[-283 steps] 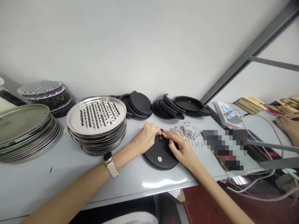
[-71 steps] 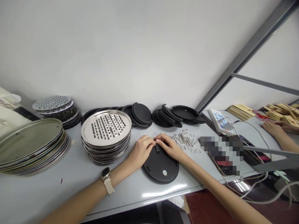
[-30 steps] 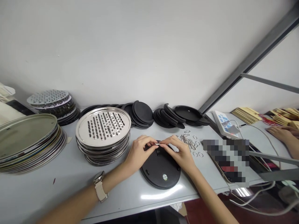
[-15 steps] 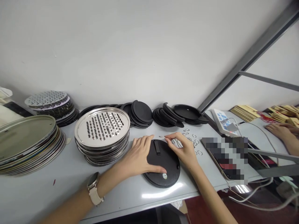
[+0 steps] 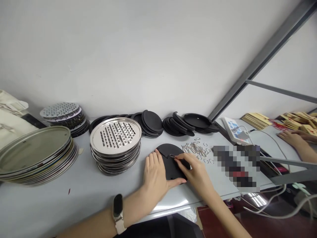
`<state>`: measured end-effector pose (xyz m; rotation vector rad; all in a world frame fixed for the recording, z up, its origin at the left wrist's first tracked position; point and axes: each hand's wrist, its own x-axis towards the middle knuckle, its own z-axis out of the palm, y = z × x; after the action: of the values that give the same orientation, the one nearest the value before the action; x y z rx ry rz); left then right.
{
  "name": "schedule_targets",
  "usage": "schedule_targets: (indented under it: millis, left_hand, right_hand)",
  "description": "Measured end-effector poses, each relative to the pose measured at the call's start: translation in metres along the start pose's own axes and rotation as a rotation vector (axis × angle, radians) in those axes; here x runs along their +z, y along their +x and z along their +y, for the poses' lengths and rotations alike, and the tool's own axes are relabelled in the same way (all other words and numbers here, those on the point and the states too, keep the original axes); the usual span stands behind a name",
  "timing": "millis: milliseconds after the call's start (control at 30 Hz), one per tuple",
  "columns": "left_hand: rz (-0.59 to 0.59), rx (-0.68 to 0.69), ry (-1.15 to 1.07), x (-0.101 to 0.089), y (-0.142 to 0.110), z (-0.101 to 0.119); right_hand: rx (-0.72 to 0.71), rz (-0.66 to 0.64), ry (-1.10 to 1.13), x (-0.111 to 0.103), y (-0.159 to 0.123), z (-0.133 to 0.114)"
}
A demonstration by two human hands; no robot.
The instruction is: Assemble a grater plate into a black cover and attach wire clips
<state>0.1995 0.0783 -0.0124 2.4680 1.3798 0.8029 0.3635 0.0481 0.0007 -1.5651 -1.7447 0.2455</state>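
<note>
A round black disc (image 5: 173, 168) lies on the grey table in front of me, with a stepped seam running across its upper part. My left hand (image 5: 155, 172) rests on its left side, fingers flat and thumb stretched over its near part. Between thumb and forefinger, my right hand (image 5: 189, 165) pinches a small metal wire loop (image 5: 171, 156) at the seam of the disc. Whether the loop is hooked into the disc I cannot tell. Just beyond my right hand lies a pile of similar wire loops and rings (image 5: 198, 148).
Metal grater discs (image 5: 119, 135) are stacked to the left, beside larger olive plates (image 5: 37, 148). Black round lids (image 5: 152, 122) line the wall. On the right are a power strip (image 5: 235, 130), a pixelated device (image 5: 235, 168), a metal frame bar (image 5: 260, 62) and another person's hands (image 5: 292, 137).
The disc's visible face differs: the bar and round sticker no longer show, and a seam does. Both hands have shifted slightly over the disc, and the metal piece is now down at its surface.
</note>
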Motion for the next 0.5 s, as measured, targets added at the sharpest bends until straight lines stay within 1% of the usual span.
schedule_targets:
  millis: [67,133,200,267,333,433,500]
  left_hand:
    - [0.009,0.019,0.046,-0.001,-0.007,0.004]
    - [-0.046,0.049,0.108,-0.008,-0.013,0.003]
    - [-0.124,0.055,0.143,-0.017,-0.018,-0.001]
    - [-0.200,0.073,0.102,-0.028,-0.023,-0.007]
    - [-0.251,0.115,0.044,-0.039,-0.029,-0.012]
    - [-0.265,0.222,-0.005,-0.054,-0.037,-0.012]
    - [-0.271,0.230,-0.012,-0.060,-0.037,-0.009]
  right_hand:
    - [0.023,0.007,0.031,0.005,-0.002,-0.003]
    - [0.003,-0.008,0.066,0.007,0.001,-0.003]
    - [-0.050,-0.072,0.086,0.005,0.007,0.000]
    - [-0.111,-0.147,0.067,0.000,0.016,0.005]
    - [-0.169,-0.188,0.038,-0.004,0.024,0.012]
    - [-0.244,-0.206,0.015,-0.010,0.035,0.023]
    - [-0.281,-0.216,0.002,-0.012,0.041,0.029]
